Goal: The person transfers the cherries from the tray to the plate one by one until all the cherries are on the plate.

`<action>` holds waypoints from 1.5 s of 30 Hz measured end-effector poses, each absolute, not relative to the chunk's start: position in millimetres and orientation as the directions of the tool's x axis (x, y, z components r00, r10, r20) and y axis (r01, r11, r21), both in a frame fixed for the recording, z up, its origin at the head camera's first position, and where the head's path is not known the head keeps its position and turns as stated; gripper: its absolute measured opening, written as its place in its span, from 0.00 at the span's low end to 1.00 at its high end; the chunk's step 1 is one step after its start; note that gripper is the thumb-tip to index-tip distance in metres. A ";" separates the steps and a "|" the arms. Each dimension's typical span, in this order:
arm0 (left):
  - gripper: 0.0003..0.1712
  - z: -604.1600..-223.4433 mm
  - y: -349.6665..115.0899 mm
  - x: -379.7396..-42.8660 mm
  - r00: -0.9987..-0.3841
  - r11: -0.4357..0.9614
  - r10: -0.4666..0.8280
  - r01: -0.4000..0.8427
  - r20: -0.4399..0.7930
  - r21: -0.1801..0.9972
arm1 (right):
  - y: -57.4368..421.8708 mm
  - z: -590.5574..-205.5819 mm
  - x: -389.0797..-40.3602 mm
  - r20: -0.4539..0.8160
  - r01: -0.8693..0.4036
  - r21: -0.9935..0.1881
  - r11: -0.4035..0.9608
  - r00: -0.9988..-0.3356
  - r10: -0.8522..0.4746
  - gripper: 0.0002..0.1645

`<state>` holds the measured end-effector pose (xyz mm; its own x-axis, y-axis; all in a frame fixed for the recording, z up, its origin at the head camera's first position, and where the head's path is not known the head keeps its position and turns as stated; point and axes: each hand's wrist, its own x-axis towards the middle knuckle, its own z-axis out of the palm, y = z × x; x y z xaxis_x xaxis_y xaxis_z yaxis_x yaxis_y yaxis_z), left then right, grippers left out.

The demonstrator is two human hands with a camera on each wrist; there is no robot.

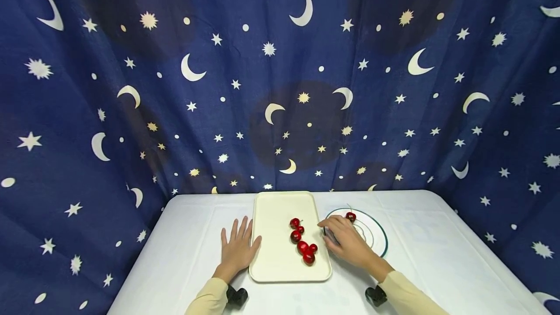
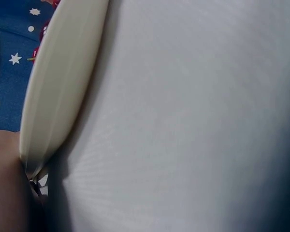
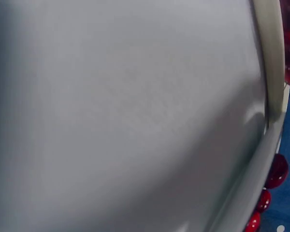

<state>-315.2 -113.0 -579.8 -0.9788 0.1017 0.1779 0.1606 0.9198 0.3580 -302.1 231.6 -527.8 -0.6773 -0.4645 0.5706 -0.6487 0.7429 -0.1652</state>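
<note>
My left hand (image 1: 236,249) lies flat with spread fingers on the white tabletop, its thumb at the left edge of a cream rectangular tray (image 1: 269,256). Several dark red cherries (image 1: 295,236) run in a loose line along the tray's right half. My right hand (image 1: 350,242) arches over the left part of a white round plate (image 1: 379,230) with a green rim. Its thumb and index finger stand apart, and shaded plate shows between them. One cherry with a stem (image 1: 350,217) sits at the plate's far side; more cherries (image 3: 277,171) show past the plate's edge in the right wrist view.
A white cloth covers the table (image 1: 192,230). Behind and beside it hangs a dark blue curtain (image 1: 236,125) with moons and stars. The tray's right edge lies close to the plate. A black wrist mount (image 1: 236,297) sits on each wrist.
</note>
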 end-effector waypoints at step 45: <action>0.40 -581.7 -114.0 -317.8 -0.980 0.925 0.093 0.151 0.176 0.348 | 226.4 -532.1 -299.1 0.488 -0.690 -0.173 0.702 -0.680 -0.547 0.15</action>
<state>-317.8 -114.0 -581.7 -0.9799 0.0935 0.1760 0.1508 0.9253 0.3480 -299.1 226.4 -532.1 -0.6797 -0.5474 0.4883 -0.6903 0.7025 -0.1734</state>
